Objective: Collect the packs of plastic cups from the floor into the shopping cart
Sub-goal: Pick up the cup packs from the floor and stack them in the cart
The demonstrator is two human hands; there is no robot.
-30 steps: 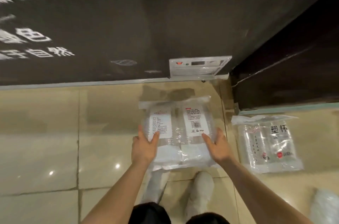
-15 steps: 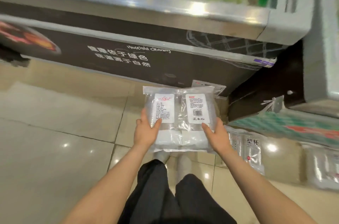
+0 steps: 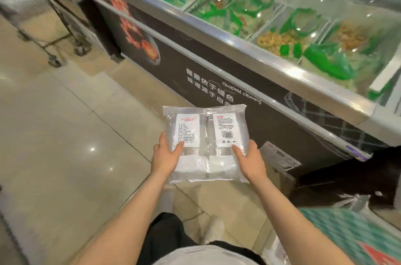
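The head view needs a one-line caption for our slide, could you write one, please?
Both hands, left hand and right hand, hold a clear plastic-cup pack beside a glass-topped freezer.

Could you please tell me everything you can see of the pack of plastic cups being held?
The pack of plastic cups is a clear, glossy plastic bag holding two side-by-side stacks of clear cups, each under a white printed label, the right one with a barcode. It is held off the floor, label side up, in front of the freezer. The left hand grips its left edge, the right hand its right edge.
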